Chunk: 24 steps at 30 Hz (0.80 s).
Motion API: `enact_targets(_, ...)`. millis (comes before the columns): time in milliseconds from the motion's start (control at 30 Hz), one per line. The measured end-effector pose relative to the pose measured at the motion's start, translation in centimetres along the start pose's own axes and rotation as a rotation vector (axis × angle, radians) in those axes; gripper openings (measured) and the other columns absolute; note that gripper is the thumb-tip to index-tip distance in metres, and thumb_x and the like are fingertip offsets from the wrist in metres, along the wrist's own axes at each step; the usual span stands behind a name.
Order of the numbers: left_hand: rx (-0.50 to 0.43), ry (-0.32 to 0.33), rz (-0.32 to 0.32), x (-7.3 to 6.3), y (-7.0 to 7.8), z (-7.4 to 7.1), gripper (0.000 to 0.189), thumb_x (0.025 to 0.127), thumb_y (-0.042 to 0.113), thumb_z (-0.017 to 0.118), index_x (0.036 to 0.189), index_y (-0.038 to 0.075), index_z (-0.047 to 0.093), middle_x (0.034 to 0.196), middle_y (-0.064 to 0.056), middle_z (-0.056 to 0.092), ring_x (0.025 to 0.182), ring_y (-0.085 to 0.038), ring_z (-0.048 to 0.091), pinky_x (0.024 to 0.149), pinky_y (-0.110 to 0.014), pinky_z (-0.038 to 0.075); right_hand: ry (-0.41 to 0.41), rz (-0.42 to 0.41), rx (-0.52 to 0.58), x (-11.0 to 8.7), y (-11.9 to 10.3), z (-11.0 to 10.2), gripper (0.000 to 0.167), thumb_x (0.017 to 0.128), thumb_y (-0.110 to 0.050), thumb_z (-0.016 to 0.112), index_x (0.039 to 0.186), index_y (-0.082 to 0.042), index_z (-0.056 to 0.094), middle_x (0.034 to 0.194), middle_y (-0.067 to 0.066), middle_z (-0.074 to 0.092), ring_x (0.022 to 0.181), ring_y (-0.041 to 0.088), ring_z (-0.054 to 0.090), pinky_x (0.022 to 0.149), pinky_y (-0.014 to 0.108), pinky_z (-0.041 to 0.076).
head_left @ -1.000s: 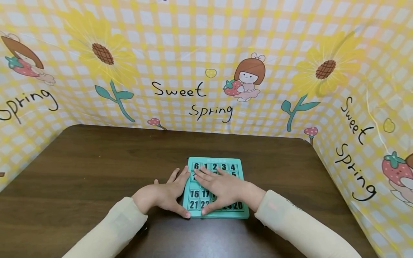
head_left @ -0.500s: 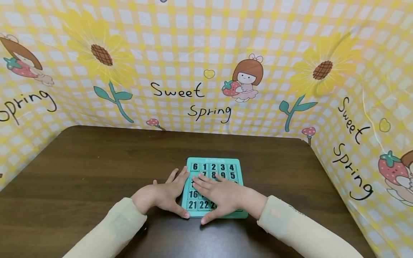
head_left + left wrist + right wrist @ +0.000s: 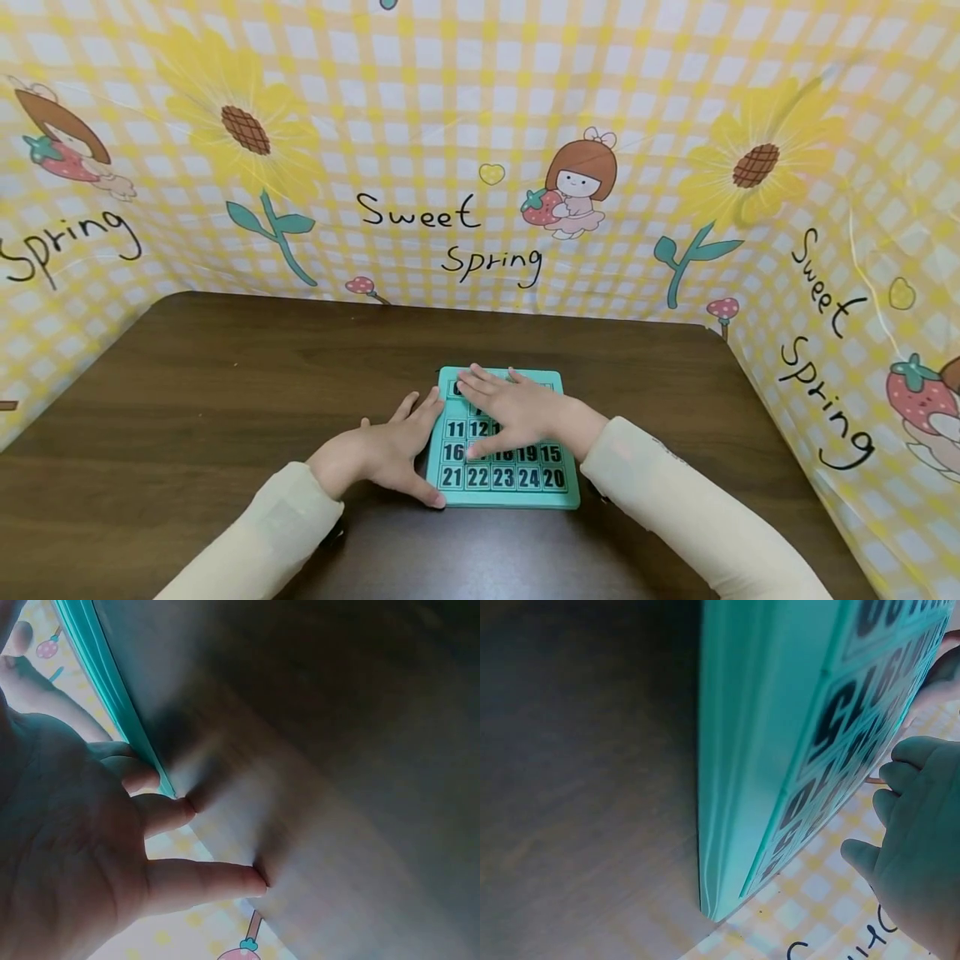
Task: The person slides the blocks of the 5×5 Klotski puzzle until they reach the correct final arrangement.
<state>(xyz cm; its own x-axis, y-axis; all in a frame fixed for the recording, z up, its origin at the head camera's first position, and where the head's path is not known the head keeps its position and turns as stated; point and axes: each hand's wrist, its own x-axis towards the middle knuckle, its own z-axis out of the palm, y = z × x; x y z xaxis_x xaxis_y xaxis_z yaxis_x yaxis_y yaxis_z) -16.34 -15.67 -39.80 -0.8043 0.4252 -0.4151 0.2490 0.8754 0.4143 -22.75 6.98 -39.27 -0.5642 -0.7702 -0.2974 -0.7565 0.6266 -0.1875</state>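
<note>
A teal number slide puzzle lies flat on the table, its tiles printed with black numbers. My left hand lies along its left side, thumb at the lower left corner and fingers spread at the edge. Over the upper rows is my right hand, palm down with fingers extended, covering several tiles. Its fingertips are by the top left tile. Tile 11 shows in the third row, with a blank slot above it. In the right wrist view, the puzzle's side stands near the camera, and the right hand's fingers reach over the face.
The dark brown wooden table extends around the puzzle. A yellow checked cloth with sunflowers and "Sweet Spring" lettering rises along the back and both sides.
Tile 11 has slid down from the second row to the third. My right hand went down with it, then moved back up to the top row. The left hand stays put.
</note>
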Motion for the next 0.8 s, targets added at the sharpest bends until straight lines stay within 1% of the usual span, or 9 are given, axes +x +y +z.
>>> enact_targets(133, 0.005, 0.013, 0.002, 0.1, 0.0, 0.0, 0.134, 0.067, 0.066, 0.082, 0.161, 0.010, 0.003, 0.169, -0.007, -0.005, 0.155, -0.037, -0.004, 0.096, -0.088, 0.009, -0.015, 0.021, -0.005, 0.6, 0.3, -0.1, 0.098, 0.090, -0.075, 0.046, 0.161, -0.018, 0.008, 0.169, -0.002, -0.001, 0.156, 0.017, -0.006, 0.123, 0.057, 0.008)
enact_targets(267, 0.005, 0.016, 0.004, 0.1, 0.0, 0.0, 0.134, 0.067, 0.066, 0.082, 0.161, 0.010, 0.003, 0.169, -0.007, -0.004, 0.155, -0.037, -0.004, 0.096, -0.089, 0.009, -0.014, 0.033, -0.010, 0.9, 0.3, 0.2, 0.099, 0.089, -0.076, 0.046, 0.161, -0.019, 0.008, 0.169, -0.003, -0.001, 0.156, 0.016, -0.005, 0.124, 0.055, 0.010)
enact_targets(533, 0.011, 0.013, -0.007, 0.0, 0.0, 0.0, 0.135, 0.067, 0.067, 0.081, 0.161, 0.011, 0.002, 0.169, -0.006, -0.004, 0.156, -0.036, -0.004, 0.096, -0.088, 0.010, -0.010, 0.005, -0.044, 0.2, -0.7, 1.2, 0.103, 0.087, -0.079, 0.045, 0.161, -0.019, 0.008, 0.169, -0.003, -0.002, 0.156, 0.018, -0.005, 0.123, 0.055, 0.012)
enact_targets(800, -0.003, 0.011, 0.004, 0.0, 0.0, 0.0, 0.133, 0.068, 0.066, 0.081, 0.161, 0.011, 0.004, 0.169, -0.006, -0.004, 0.155, -0.036, -0.003, 0.095, -0.089, 0.009, -0.012, -0.011, -0.095, -0.6, -1.4, 1.4, 0.103, 0.087, -0.080, 0.043, 0.161, -0.018, 0.009, 0.169, -0.003, 0.000, 0.156, 0.017, -0.002, 0.123, 0.055, 0.013)
